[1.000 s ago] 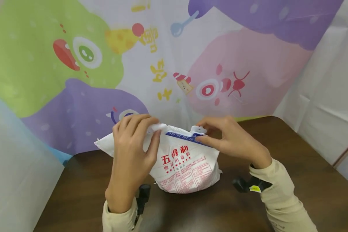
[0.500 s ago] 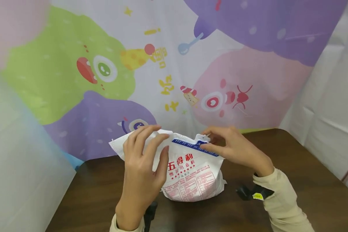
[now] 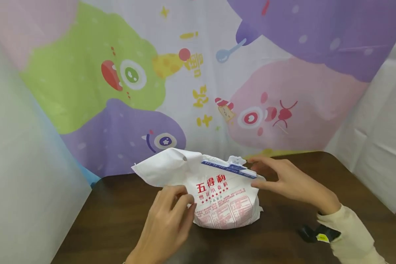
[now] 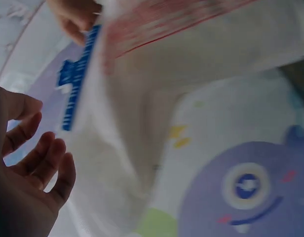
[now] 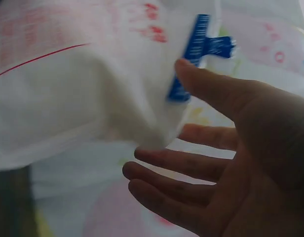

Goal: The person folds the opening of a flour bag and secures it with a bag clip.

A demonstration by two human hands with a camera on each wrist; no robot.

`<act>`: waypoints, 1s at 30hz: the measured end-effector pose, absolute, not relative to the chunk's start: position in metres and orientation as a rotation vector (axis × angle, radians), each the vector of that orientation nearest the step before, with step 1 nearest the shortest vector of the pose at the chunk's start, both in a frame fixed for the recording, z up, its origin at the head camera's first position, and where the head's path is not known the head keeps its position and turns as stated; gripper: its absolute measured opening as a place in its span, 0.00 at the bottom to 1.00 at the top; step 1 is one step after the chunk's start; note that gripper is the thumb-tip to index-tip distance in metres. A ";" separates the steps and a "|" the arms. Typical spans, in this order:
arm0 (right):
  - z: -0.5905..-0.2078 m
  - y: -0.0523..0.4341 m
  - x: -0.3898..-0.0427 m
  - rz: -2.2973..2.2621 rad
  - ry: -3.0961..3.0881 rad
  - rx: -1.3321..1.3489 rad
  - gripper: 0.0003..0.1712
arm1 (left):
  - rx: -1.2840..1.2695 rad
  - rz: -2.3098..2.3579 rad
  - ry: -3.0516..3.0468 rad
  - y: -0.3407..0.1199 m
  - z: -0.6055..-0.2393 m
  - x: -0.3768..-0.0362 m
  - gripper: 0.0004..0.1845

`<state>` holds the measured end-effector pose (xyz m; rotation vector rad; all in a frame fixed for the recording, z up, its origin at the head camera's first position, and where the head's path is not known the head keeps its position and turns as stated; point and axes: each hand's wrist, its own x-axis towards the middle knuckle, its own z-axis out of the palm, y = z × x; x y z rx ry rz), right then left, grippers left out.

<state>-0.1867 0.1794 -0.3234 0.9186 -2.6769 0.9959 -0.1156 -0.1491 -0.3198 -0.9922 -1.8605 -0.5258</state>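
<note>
A white flour sack (image 3: 222, 201) with red print sits on the table, its top pulled together and its upper left corner sticking out sideways. Across the right part of that top runs a blue and white bag clip (image 3: 229, 169), also seen in the left wrist view as a blue bar (image 4: 82, 74). My left hand (image 3: 169, 220), fingers loosely bent and holding nothing, is in front of the sack's lower left side. My right hand (image 3: 292, 183) is at the clip's right end; in the right wrist view its thumb (image 5: 184, 69) overlaps the clip while the other fingers spread beside the sack's corner.
The dark brown table (image 3: 112, 220) has its far edge close behind the sack. Behind it hangs a cloth backdrop (image 3: 201, 22) with cartoon figures, and pale sheets (image 3: 19, 154) stand at both sides. A black strap (image 3: 316, 233) is on the right wrist.
My left hand has come off the sack's top and dropped down toward me. The right hand has slid from the clip's raised tab to its right end, fingers more spread.
</note>
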 end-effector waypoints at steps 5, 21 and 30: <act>-0.353 0.196 -0.178 0.938 -2.788 0.854 0.43 | -0.977 -0.442 -2.015 -0.169 -0.353 -0.114 0.14; -0.426 0.174 -0.156 1.237 -2.713 0.917 0.49 | -0.951 -0.846 -2.620 -0.176 -0.421 -0.141 0.55; -0.440 0.163 -0.151 1.065 -2.659 0.776 0.56 | -0.852 -0.969 -2.680 -0.155 -0.435 -0.153 0.51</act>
